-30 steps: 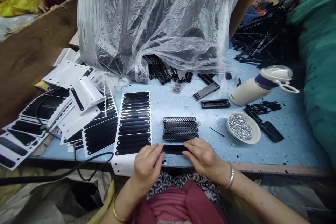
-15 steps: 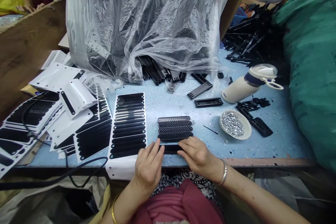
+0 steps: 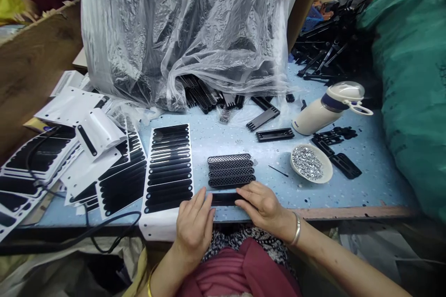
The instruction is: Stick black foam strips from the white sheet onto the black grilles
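A smooth-topped black plastic strip [image 3: 225, 199] lies crosswise at the table's front edge. My right hand [image 3: 262, 204] pinches its right end between thumb and fingers. At the left end is my left hand [image 3: 193, 222], its fingers stretched out flat and its fingertips touching or just beside the strip; that contact is partly hidden. Just beyond, several black strips with a lattice pattern [image 3: 231, 170] are lined up in a block. Left of them is a white backing sheet [image 3: 191, 167] of long black stickers, its lower end curling over the table edge near my left hand.
A bowl of small metal nuts [image 3: 308, 162], a thin black rod [image 3: 278, 171] and a cream bottle [image 3: 316, 113] stand or lie to the right. Clear plastic sheeting [image 3: 188, 28] hangs behind. Sticker sheets [image 3: 83, 106] pile up left, near a black cable [image 3: 104, 221]. A green sack [image 3: 411, 79] bulges at right.
My left hand has shifted slightly left and down along the strip, and more of its left part shows. My right hand stays at the right end. The view has moved a little.
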Motion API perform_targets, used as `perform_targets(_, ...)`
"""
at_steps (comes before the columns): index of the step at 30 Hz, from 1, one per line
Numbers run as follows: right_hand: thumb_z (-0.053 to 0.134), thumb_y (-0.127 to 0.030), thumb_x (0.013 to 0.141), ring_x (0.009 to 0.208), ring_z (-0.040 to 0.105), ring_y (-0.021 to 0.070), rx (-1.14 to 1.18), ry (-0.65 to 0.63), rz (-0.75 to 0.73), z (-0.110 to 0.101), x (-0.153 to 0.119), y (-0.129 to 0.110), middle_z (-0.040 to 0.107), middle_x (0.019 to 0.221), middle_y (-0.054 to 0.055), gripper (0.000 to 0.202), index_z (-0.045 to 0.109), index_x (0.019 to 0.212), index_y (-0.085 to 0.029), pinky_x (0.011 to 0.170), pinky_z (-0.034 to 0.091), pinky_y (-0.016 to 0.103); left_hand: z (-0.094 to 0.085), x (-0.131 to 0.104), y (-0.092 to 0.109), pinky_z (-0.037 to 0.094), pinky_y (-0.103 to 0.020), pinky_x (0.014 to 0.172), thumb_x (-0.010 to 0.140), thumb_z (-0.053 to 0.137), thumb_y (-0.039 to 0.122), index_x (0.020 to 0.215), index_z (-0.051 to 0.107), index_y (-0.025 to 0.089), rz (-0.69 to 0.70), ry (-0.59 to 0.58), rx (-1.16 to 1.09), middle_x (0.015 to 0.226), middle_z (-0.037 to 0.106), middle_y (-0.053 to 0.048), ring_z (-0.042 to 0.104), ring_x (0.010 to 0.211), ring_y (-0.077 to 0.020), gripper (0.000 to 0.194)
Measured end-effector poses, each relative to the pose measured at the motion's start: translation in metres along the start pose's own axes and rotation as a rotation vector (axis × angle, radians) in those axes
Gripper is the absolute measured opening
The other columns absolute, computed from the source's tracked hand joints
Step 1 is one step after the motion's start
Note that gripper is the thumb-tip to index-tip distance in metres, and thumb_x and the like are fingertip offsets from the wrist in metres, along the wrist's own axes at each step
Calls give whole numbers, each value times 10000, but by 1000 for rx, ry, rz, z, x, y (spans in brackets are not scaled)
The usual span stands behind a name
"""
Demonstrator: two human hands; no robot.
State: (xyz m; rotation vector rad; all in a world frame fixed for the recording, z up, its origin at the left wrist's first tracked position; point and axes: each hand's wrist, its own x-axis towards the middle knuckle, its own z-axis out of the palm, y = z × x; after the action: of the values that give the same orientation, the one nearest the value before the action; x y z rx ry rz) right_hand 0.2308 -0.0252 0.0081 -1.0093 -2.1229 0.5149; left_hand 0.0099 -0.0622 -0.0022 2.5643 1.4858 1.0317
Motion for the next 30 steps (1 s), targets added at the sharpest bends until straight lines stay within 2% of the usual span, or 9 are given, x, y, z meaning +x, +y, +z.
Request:
perform_targets(6,546,-143,895,721,609,201,-31,2,-32,-1,1,-3,693,851,102,210,632,1086,-130,623,515,356,-4,-4,0,454,-366,767,854,524,24,1203,550,100,-17,19,-12,1090,687,-199,654,1012,-267,359)
perform_targets(9,546,-135,893,723,607,199,-30,4,-37,0,2,-3,694,858,104,206,629,1082,-127,623,513,355,-3,-3,1,448,-375,750,863,508,39,1183,568,119,8,-2,25,1129,669,-209,646,1020,-281,335)
perform_targets(13,552,-139,892,742,610,202,-27,3,-39,-1,1,-2,699,872,105,214,623,1094,-130,637,516,361,0,1,3,427,-383,717,863,530,63,1165,570,90,2,-12,72,1105,676,-221,657,975,-301,306)
perform_targets(23,544,-135,888,731,583,197,18,-16,0,-3,-1,1,661,846,102,234,619,1109,-131,627,516,359,0,1,1,392,-372,695,858,519,43,1141,586,110,-14,-32,65,1084,689,-200,655,972,-300,299)
perform_targets(30,526,-106,892,739,586,200,-29,14,-57,-1,-3,2,676,840,98,264,592,1146,-130,632,515,361,-1,2,1,395,-379,702,845,529,23,1158,578,112,1,-27,45,1075,691,-195,650,976,-303,329)
